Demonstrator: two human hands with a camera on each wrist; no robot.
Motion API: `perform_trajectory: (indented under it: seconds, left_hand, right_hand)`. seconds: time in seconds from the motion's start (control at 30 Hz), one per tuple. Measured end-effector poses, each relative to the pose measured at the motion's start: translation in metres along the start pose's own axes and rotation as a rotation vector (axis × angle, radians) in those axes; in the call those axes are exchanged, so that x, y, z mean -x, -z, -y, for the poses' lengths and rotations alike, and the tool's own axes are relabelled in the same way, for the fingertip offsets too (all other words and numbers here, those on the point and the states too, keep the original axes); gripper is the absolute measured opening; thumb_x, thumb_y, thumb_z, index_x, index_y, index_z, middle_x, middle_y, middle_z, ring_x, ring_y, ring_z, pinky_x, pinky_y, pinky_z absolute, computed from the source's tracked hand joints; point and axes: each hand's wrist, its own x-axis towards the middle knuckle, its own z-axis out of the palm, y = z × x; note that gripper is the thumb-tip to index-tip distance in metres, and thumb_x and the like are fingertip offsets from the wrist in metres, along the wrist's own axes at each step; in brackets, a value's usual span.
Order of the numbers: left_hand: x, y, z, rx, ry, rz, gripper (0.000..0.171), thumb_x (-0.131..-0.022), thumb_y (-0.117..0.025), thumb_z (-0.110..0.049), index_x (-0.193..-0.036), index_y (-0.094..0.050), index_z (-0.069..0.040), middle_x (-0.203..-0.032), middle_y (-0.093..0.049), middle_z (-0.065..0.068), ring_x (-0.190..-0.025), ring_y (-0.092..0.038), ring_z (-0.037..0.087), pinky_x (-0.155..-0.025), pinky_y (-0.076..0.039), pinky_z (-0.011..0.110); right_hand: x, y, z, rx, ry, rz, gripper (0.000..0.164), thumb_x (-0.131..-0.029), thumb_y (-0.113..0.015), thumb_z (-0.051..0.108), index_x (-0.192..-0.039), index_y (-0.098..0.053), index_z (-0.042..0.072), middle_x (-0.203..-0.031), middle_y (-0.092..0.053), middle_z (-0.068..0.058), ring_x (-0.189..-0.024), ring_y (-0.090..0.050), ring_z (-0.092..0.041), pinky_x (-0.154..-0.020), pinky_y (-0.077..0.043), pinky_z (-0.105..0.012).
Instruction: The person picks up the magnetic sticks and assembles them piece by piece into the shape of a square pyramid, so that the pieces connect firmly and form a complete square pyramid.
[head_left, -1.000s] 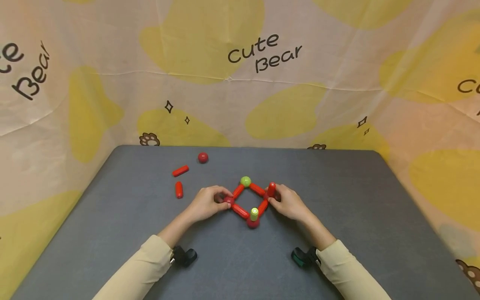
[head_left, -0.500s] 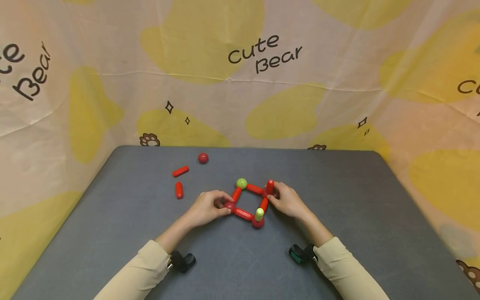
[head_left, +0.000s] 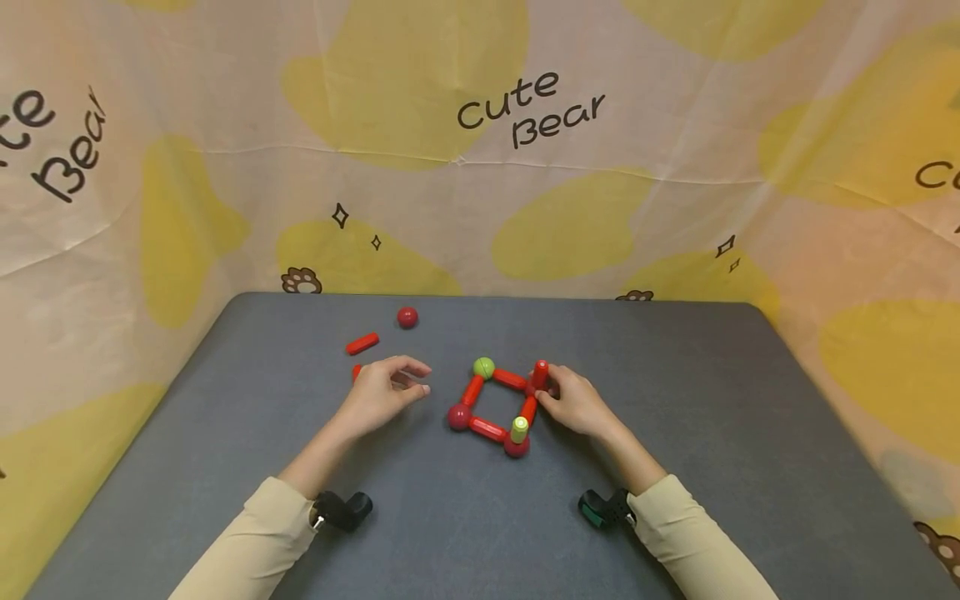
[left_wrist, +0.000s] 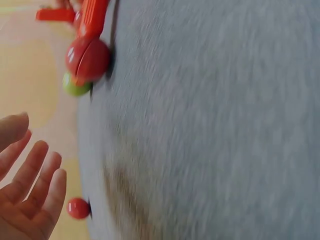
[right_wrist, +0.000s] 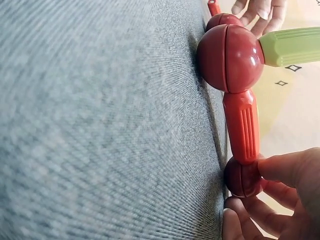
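Note:
A four-sided frame of red rods [head_left: 487,429] and balls lies on the table. Its far corner is a green ball [head_left: 483,367]; the other corners are red. From the near red ball [right_wrist: 231,59] a green rod [head_left: 519,429] stands up, and a red rod [head_left: 541,373] rises from the right corner. My right hand [head_left: 576,400] pinches the right corner's red ball [right_wrist: 243,177] between thumb and fingers. Left of the frame, my left hand [head_left: 381,392] hovers with loosely bent fingers, holding nothing, apart from the left corner ball [head_left: 459,417].
A loose red ball [head_left: 407,317] and a loose red rod [head_left: 363,343] lie at the back left of the grey table [head_left: 675,358]. Another red rod [head_left: 356,372] is partly hidden behind my left hand. A printed cloth [head_left: 420,192] hangs behind the table.
The frame has turned slightly under both hands. My left hand has then let go of the left corner ball and moved left, toward the loose rods. My right hand keeps its grip.

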Motion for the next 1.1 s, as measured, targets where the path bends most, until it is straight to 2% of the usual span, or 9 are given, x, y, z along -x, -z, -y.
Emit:
perform_trajectory:
  seconds: [0.3, 0.57, 0.67, 0.83, 1.1]
  left_hand:
    - [-0.006, 0.033, 0.02, -0.03, 0.129, -0.162, 0.028, -0.081, -0.07, -0.021, -0.105, -0.067, -0.009, -0.1, -0.068, 0.008, -0.089, -0.065, 0.022, -0.065, -0.049, 0.031]
    - [-0.008, 0.051, 0.044, -0.042, 0.246, -0.227, 0.03, -0.082, -0.068, -0.023, -0.108, -0.065, -0.008, -0.106, -0.067, 0.012, -0.091, -0.065, 0.025, -0.064, -0.047, 0.026]
    - [-0.007, 0.052, 0.05, -0.08, 0.281, -0.219, 0.032, -0.082, -0.068, -0.024, -0.108, -0.064, -0.005, -0.104, -0.067, 0.014, -0.093, -0.064, 0.028, -0.065, -0.046, 0.028]
    - [-0.004, 0.052, 0.057, -0.142, 0.321, -0.166, 0.04, -0.08, -0.07, -0.029, -0.109, -0.063, -0.003, -0.102, -0.067, 0.016, -0.098, -0.056, 0.032, -0.07, -0.043, 0.033]
    - [-0.005, 0.048, 0.06, -0.246, 0.37, -0.117, 0.047, -0.074, -0.073, -0.043, -0.105, -0.065, -0.008, -0.09, -0.062, 0.008, -0.077, -0.054, 0.022, -0.057, -0.037, 0.028]
  right_hand:
    - [0.002, 0.001, 0.0, -0.013, -0.009, 0.0, 0.028, -0.082, -0.064, 0.01, -0.11, -0.063, 0.007, -0.091, -0.061, -0.009, -0.078, -0.058, -0.021, -0.068, -0.046, -0.032]
    - [0.002, 0.001, 0.0, -0.009, -0.004, 0.0, 0.028, -0.082, -0.064, 0.01, -0.11, -0.063, 0.008, -0.09, -0.061, -0.009, -0.076, -0.057, -0.018, -0.068, -0.047, -0.032]
    - [0.001, 0.001, -0.001, -0.006, -0.005, 0.005, 0.027, -0.082, -0.064, 0.01, -0.109, -0.063, 0.008, -0.088, -0.06, -0.008, -0.074, -0.055, -0.017, -0.066, -0.045, -0.031]
    - [0.0, 0.001, -0.001, 0.001, 0.001, 0.009, 0.026, -0.082, -0.064, 0.01, -0.108, -0.063, 0.007, -0.085, -0.06, -0.006, -0.071, -0.053, -0.016, -0.063, -0.043, -0.029]
    - [-0.001, 0.001, 0.0, -0.001, -0.006, 0.02, 0.027, -0.083, -0.064, 0.01, -0.109, -0.063, 0.007, -0.086, -0.06, -0.006, -0.072, -0.053, -0.015, -0.064, -0.044, -0.028]
